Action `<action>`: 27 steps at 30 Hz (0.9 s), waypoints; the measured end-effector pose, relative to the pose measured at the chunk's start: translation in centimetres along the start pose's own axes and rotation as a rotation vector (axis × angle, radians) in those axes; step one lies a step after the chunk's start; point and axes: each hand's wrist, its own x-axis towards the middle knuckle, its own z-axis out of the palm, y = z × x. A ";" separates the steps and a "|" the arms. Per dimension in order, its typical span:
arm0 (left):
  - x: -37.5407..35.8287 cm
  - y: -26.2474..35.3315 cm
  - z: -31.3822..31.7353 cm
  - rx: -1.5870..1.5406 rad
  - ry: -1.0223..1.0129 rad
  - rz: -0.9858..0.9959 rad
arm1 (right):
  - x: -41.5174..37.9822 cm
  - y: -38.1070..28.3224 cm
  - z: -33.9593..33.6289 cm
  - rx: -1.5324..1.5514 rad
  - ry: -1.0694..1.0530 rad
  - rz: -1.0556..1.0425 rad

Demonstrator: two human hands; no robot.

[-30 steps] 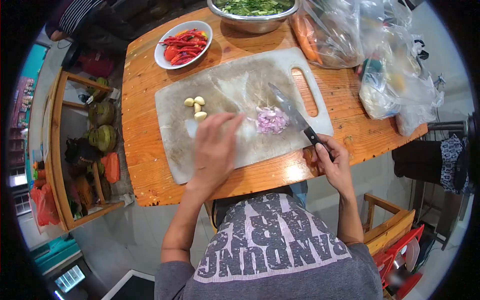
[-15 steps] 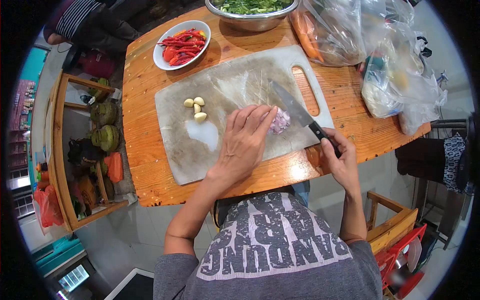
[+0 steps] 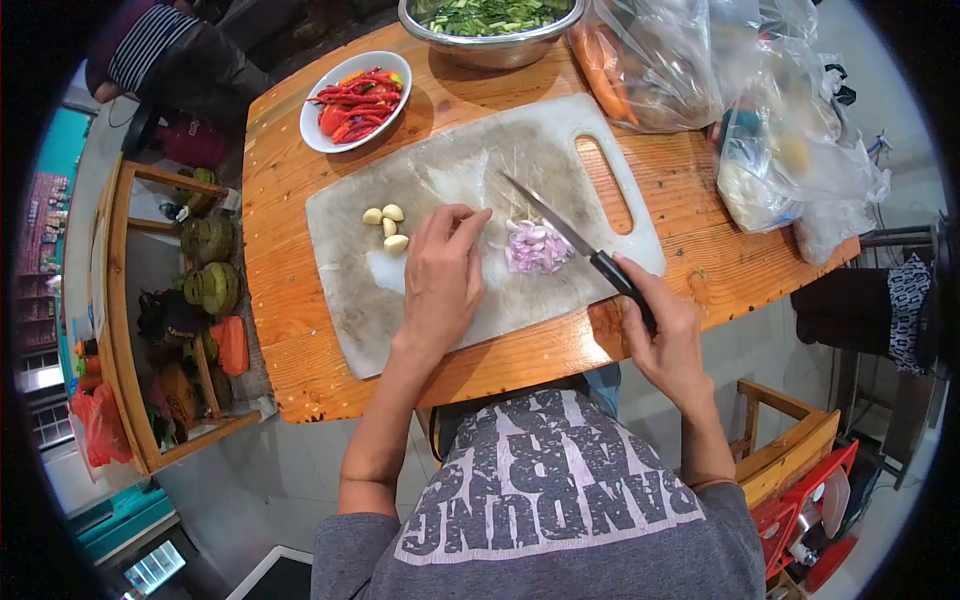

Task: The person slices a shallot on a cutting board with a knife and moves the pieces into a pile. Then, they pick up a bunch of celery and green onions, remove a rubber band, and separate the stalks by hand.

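My right hand (image 3: 665, 325) is wrapped round the black handle of a kitchen knife (image 3: 555, 220). Its blade slants up and left over a heap of chopped shallots (image 3: 538, 248) on the cutting board (image 3: 530, 130). Left of the heap, my left hand (image 3: 442, 275) is over the board, back upward, fingers bent and close together. Its fingertips are partly hidden, so I cannot see whether anything is in them. Several peeled garlic cloves (image 3: 390, 228) lie on the board to the left of that hand.
A white bowl of red chilies (image 3: 308, 125) and a metal bowl of chopped greens (image 3: 490, 42) stand at the back of the wooden table (image 3: 280, 300). Plastic bags of vegetables (image 3: 660, 80) sit at right. A person in striped clothing (image 3: 150, 45) is at the upper left.
My left hand has moved left, off the chopped shallots, uncovering the heap. The knife and my right hand have shifted slightly left, the blade now over the heap's edge.
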 end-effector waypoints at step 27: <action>-0.6 0.1 -0.5 -0.126 0.076 -0.210 | -1.9 -1.0 2.5 0.046 -0.137 -0.057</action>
